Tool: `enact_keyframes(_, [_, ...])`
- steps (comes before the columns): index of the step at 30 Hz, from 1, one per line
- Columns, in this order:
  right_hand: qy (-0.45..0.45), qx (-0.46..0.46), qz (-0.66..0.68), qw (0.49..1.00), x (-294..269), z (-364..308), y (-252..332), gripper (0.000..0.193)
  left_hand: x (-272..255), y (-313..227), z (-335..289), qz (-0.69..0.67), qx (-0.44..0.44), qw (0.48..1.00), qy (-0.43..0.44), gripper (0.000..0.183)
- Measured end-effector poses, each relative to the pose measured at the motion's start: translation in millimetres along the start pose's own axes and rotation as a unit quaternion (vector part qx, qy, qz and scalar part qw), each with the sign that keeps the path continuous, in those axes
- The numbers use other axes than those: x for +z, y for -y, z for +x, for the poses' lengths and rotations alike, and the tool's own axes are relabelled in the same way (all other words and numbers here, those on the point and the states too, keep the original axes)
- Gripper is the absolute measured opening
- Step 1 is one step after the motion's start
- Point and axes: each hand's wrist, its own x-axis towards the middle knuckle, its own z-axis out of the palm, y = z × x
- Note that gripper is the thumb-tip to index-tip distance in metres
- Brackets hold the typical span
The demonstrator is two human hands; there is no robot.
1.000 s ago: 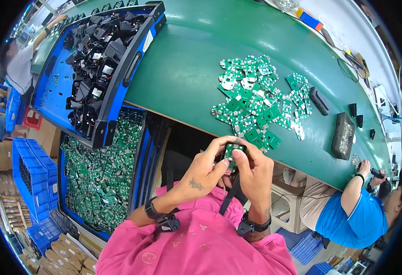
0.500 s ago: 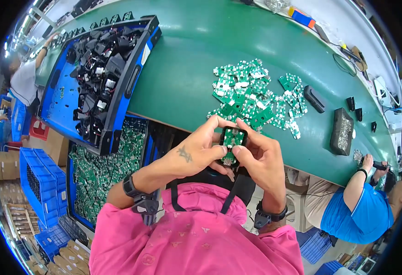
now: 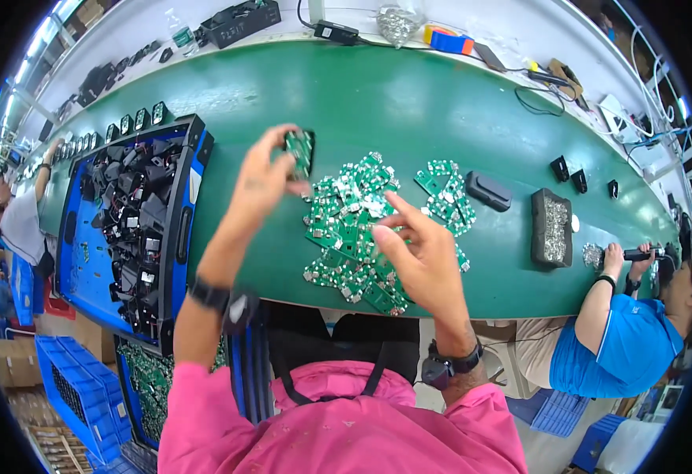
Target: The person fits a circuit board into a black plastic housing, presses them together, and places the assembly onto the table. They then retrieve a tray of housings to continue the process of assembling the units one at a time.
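My left hand [image 3: 257, 180] is raised over the green bench, left of the board pile. Its thumb and fingers grip a black housing with a green circuit board [image 3: 302, 155] set in it, tilted on edge. Over the right side of the loose circuit boards [image 3: 351, 261] hangs my right hand [image 3: 429, 257], with index finger and thumb apart and nothing seen between them. Whether its fingertips touch a board is unclear. A smaller cluster of boards [image 3: 445, 193] lies just beyond that hand.
A blue tray [image 3: 174, 237] heaped with black housings [image 3: 125, 170] stands at left, with several filled housings [image 3: 142, 119] behind it. On the right are a black case [image 3: 488, 190] and a dark box of small metal parts [image 3: 553, 229]. A co-worker in blue [image 3: 622, 340] works beyond.
My hands have separated. The left carried the housing and board forward and left; the right let go and moved over the pile. The view has shifted, showing more of the bench's far side.
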Motion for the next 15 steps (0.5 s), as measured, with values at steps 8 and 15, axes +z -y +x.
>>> enact_keyframes(8, [-0.066,0.07,-0.179,0.979,-42.6,-21.7,-32.7,0.029,-27.6,74.8,207.3,0.057,0.014,0.992,-0.111,0.036])
enact_keyframes(15, [-0.126,-0.034,-0.477,0.869,-97.2,48.9,-69.7,0.036,-43.5,106.9,247.3,0.133,-0.004,0.976,-0.172,0.048])
